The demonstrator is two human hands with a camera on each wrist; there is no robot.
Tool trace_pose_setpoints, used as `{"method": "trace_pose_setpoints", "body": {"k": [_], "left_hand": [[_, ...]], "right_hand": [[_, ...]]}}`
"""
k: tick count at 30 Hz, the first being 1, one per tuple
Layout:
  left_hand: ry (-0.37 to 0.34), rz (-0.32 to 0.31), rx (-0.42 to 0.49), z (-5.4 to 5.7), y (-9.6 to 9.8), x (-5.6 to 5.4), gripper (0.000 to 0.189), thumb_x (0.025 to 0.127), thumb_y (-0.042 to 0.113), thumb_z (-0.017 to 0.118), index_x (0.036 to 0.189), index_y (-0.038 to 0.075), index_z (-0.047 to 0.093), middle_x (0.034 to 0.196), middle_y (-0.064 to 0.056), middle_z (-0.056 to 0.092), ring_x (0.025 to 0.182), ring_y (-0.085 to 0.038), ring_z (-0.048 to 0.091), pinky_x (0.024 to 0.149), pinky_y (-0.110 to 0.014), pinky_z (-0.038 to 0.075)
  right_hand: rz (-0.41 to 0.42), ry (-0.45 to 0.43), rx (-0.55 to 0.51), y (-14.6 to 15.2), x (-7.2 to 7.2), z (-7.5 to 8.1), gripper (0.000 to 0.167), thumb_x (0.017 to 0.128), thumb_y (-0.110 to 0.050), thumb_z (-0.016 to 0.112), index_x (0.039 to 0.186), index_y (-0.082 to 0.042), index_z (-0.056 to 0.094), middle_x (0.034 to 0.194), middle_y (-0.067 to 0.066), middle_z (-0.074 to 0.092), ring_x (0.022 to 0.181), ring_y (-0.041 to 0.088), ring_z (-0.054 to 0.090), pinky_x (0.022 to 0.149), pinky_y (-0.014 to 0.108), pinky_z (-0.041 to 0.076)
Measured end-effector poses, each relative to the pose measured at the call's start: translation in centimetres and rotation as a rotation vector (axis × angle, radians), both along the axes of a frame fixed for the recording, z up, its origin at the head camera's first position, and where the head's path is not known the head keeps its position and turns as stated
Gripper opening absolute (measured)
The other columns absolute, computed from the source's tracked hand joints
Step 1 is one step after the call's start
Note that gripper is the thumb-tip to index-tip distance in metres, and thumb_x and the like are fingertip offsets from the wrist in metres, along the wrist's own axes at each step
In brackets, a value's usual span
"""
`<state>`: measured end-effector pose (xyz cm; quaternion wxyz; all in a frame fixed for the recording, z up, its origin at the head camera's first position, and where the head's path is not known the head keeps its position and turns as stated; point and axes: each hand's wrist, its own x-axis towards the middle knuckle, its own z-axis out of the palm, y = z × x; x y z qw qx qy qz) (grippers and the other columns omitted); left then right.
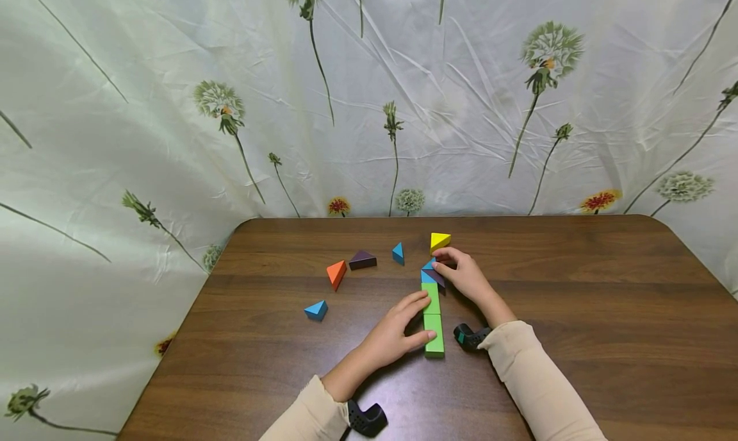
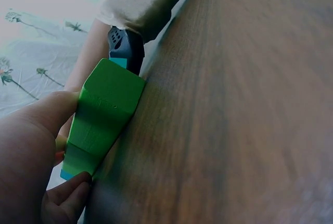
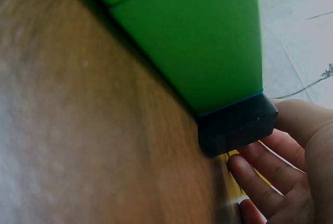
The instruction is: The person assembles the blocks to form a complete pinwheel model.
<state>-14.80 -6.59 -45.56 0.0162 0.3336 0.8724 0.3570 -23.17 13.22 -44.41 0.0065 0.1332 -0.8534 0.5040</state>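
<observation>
where left hand (image 1: pixel 393 333) touches, green blocks (image 1: pixel 433 316) adjoin

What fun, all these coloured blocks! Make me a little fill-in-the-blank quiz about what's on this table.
1. The long blocks touched by the left grip are coloured ____.
2. Those long blocks, lying end to end, number ____.
3. The wedge nearest the far edge of the table is coloured ____.
4. The nearest neighbour of the orange block is coloured ____.

Missing words: green; two; yellow; dark purple.
</observation>
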Motion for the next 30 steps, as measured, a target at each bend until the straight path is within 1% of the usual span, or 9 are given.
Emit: {"method": "trace_pose_setpoints", "body": {"k": [5,10,13,17,23,30], "left_hand": [[-0.001,0.000,-0.001,0.0,0.0,0.0,0.061,0.088,0.044,0.052,0.137,0.011,0.038,0.142,0.003,0.029,0.128,-0.014,0.027,0.100,-0.037,0.030],[0.006,0.001,0.001,0.0,-0.1,0.0,0.061,0.088,0.044,0.053,0.137,0.011,0.038,0.142,0.002,0.029,0.128,-0.014,0.028,0.100,-0.037,0.030],[0.009,0.005,-0.001,0.0,-0.1,0.0,0.061,0.088,0.044,0.053,0.137,0.011,0.038,0.142,0.002,0.029,0.128,-0.014,0.028,0.100,-0.037,0.030],[0.008,0.007,-0.006,0.0,-0.1,0.0,0.062,0.088,0.045,0.053,0.137,0.011,0.038,0.142,0.003,0.029,0.128,-0.014,0.028,0.100,-0.037,0.030],[0.000,0.005,-0.012,0.1,-0.1,0.0,0.062,0.088,0.045,0.052,0.137,0.011,0.038,0.142,0.003,0.029,0.128,-0.014,0.027,0.100,-0.037,0.030],[0.001,0.006,-0.015,0.2,-0.1,0.1,0.062,0.088,0.045,0.053,0.137,0.010,0.038,0.142,0.003,0.029,0.128,-0.014,0.027,0.100,-0.037,0.030]], "right_hand": [[-0.002,0.003,-0.008,0.0,0.0,0.1,0.030,0.090,-0.018,0.056,0.114,0.001,0.055,0.107,0.016,0.058,0.098,0.030,0.053,0.084,0.046,0.041],[-0.012,0.005,-0.043,0.3,-0.4,0.2,0.035,0.090,-0.020,0.056,0.118,0.001,0.051,0.111,0.018,0.056,0.099,0.032,0.053,0.083,0.046,0.042],[-0.020,0.028,-0.055,0.7,-0.7,0.4,0.038,0.090,-0.020,0.057,0.120,0.003,0.049,0.112,0.021,0.054,0.100,0.033,0.052,0.084,0.046,0.042],[-0.030,0.071,-0.053,1.1,-1.2,0.7,0.038,0.088,-0.013,0.058,0.121,0.004,0.047,0.116,0.022,0.050,0.103,0.035,0.048,0.086,0.048,0.040],[-0.024,0.102,0.000,1.5,-1.9,1.1,0.041,0.087,-0.006,0.059,0.125,0.002,0.044,0.124,0.021,0.043,0.113,0.038,0.041,0.092,0.051,0.034],[0.027,0.107,0.072,1.8,-3.0,1.3,0.048,0.086,-0.003,0.059,0.130,0.002,0.040,0.132,0.020,0.037,0.120,0.036,0.035,0.096,0.051,0.029]]}}
